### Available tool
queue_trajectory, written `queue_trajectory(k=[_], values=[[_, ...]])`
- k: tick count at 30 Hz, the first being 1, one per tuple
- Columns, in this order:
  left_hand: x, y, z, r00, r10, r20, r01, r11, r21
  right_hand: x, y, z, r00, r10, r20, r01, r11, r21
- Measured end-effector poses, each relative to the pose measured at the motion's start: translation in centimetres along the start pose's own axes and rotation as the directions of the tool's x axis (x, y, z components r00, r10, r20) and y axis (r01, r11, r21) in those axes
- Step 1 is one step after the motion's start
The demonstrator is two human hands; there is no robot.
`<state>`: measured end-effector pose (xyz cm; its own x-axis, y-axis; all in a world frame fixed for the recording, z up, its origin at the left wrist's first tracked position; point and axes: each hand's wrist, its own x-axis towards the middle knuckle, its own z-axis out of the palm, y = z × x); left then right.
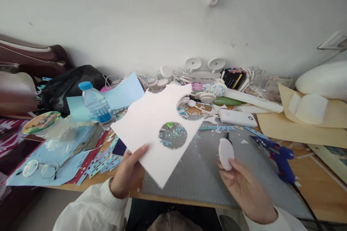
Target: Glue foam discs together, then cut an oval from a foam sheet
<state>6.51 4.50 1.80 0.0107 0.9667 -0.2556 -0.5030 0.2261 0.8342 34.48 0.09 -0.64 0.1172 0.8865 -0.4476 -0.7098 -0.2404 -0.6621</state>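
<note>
My left hand [127, 173] grips the near corner of a white foam sheet [148, 122], thumb on top. The sheet is lifted above the desk and has round holes cut in it, one at its middle and one at its far edge. My right hand [244, 187] holds a white foam disc [226, 153] upright between its fingertips, to the right of the sheet. A dark tool tip shows just behind the disc. Both hands hover over a grey cutting mat [200, 173].
A water bottle [96, 104], blue paper sheets [121, 95] and glasses [40, 169] lie on the left. A blue glue gun [279, 157] and a white power bank [237, 117] sit on the right, near brown paper [298, 130]. Marker pens [234, 77] and foam scraps line the wall.
</note>
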Motion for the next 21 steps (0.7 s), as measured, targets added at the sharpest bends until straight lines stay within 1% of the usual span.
queue_trajectory(k=[2,4,6,7,9,11,14,16,17,18,19,21], values=[[3.0,1.7,1.8,0.994,0.109,-0.005,-0.109,0.994,0.003,0.3,1.1,-0.7,0.999,-0.022,0.032,0.024,0.997,-0.068],[6.7,3.6,3.4,0.982,0.189,-0.014,-0.19,0.982,-0.017,0.5,2.4,-1.1,0.995,-0.052,0.083,0.065,0.986,-0.151],[10.3,5.5,4.5,0.958,0.281,-0.061,-0.283,0.958,-0.033,0.6,3.5,-1.3,0.988,-0.09,0.123,0.118,0.963,-0.241],[11.9,6.3,4.7,0.951,0.3,-0.08,-0.303,0.952,-0.031,0.6,3.8,-1.3,0.985,-0.112,0.134,0.146,0.946,-0.288],[14.8,7.9,4.7,0.942,0.319,-0.102,-0.321,0.947,-0.01,0.8,4.2,-1.6,0.977,-0.157,0.145,0.202,0.903,-0.38],[17.1,9.1,4.1,0.933,0.33,-0.141,-0.33,0.944,0.027,1.2,4.2,-1.9,0.97,-0.2,0.135,0.24,0.859,-0.453],[19.9,10.2,3.4,0.927,0.324,-0.189,-0.307,0.945,0.113,1.9,3.7,-2.4,0.959,-0.265,0.102,0.278,0.803,-0.527],[20.8,10.3,3.4,0.928,0.314,-0.198,-0.278,0.942,0.189,2.2,3.4,-2.4,0.949,-0.307,0.066,0.29,0.778,-0.558],[20.6,10.2,3.4,0.929,0.312,-0.198,-0.264,0.936,0.233,2.3,3.3,-2.4,0.945,-0.323,0.045,0.29,0.768,-0.571],[19.9,9.9,3.4,0.931,0.311,-0.192,-0.251,0.926,0.282,2.4,3.2,-2.4,0.943,-0.333,0.023,0.284,0.762,-0.583],[18.6,9.6,3.4,0.931,0.316,-0.182,-0.244,0.91,0.335,2.4,3.1,-2.3,0.941,-0.338,0.0,0.272,0.759,-0.592],[14.7,9.1,2.6,0.926,0.35,-0.144,-0.253,0.855,0.453,2.5,3.1,-2.4,0.942,-0.335,-0.033,0.248,0.757,-0.604]])
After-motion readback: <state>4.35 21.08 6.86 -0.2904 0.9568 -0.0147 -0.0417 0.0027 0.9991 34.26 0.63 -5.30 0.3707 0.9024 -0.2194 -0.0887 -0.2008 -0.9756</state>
